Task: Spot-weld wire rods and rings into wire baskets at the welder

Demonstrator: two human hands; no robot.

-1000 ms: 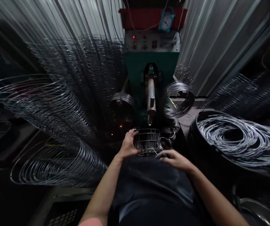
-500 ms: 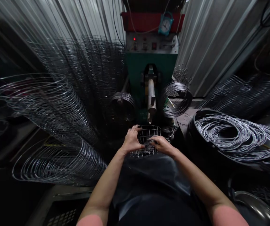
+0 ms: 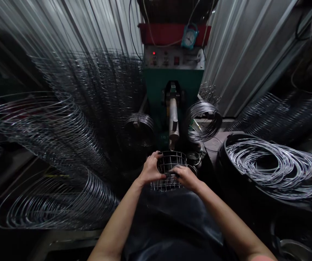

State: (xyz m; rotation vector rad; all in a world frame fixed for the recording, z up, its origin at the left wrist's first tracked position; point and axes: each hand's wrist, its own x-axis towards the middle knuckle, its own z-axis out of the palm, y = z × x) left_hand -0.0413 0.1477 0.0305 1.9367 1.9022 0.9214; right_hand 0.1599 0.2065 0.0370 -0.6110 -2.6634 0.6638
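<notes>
In front of my body is a round wire basket (image 3: 169,185) with a grid of crossed metal wires. My left hand (image 3: 151,169) grips its left side, thumb inside and fingers over the rim. My right hand (image 3: 184,176) is closed at the basket's right part, fingertips pinched at the grid; whatever lies between them is too small and dark to make out. Just beyond the basket's far rim is the metal electrode arm (image 3: 173,119) of a green welding machine (image 3: 156,85), its tip pointing down close to the rim.
Wire rings hang left (image 3: 138,127) and right (image 3: 203,119) of the arm. A black tub (image 3: 222,152) with loose wire rings (image 3: 267,159) stands at right. Tall stacks of wire frames (image 3: 63,127) crowd the left. A blue clock (image 3: 189,37) hangs on the machine.
The whole scene sits slightly lower in view, as the head has tilted up a little. Both hands keep nearly the same hold at the basket.
</notes>
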